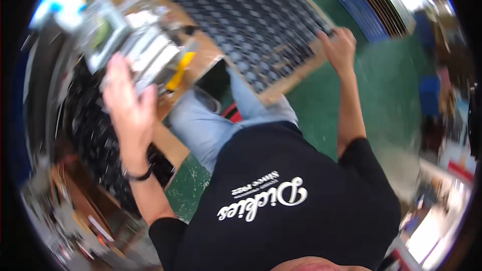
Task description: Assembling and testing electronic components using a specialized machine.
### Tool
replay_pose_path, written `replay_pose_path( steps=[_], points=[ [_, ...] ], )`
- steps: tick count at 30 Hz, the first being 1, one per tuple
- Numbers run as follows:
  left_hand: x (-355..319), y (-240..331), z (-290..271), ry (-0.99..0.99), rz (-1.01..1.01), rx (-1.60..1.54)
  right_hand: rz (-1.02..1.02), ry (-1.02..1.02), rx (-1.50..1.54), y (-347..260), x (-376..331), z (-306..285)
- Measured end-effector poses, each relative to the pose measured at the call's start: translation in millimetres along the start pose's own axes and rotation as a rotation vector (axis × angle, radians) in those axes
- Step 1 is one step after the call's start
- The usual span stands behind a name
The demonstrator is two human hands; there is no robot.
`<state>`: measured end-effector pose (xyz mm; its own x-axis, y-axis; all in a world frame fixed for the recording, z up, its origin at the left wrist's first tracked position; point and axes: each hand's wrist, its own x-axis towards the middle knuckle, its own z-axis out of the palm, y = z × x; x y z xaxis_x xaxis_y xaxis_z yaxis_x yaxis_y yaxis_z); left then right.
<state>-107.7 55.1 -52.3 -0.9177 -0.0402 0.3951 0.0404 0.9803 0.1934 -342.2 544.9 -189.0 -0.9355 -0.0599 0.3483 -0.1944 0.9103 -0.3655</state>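
My left hand [129, 103], blurred by motion, is held out flat with the thumb apart, by a metal fixture [150, 52] on the bench. Nothing shows in its grasp. A yellow strip [181, 70] runs along the right side of that fixture. My right hand [340, 47] is closed, thumb against fingers, at the right corner of a board [281, 88] covered with rows of small dark parts [251, 20]. Something dark shows at its fingertips, too small to name. Whether those fingers also touch the board, I cannot tell.
Below my left forearm lies a heap of black parts [100, 135]. Brown cartons [83, 190] stand at the lower left. A stack of blue-edged panels [374, 10] stands at the upper right, on a green floor [386, 85]. My legs [201, 125] are under the bench edge.
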Motion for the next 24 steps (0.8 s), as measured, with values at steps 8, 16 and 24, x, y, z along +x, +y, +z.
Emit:
replay_pose_path(
  steps=[8,16,24],
  points=[
    [-77.7,-19.5,-23.9,0.144,0.097,-0.035,0.045,-0.012,-0.251,14.0,-29.4,26.0],
    [-191.5,-138.1,-47.2,-0.041,-0.836,0.200,0.015,-0.010,-0.133,27.7,-37.9,21.7],
    [-192.5,-104.7,-42.0,-0.048,-0.764,0.140,-0.263,0.126,-0.009,33.9,-25.9,26.7]
  ],
)
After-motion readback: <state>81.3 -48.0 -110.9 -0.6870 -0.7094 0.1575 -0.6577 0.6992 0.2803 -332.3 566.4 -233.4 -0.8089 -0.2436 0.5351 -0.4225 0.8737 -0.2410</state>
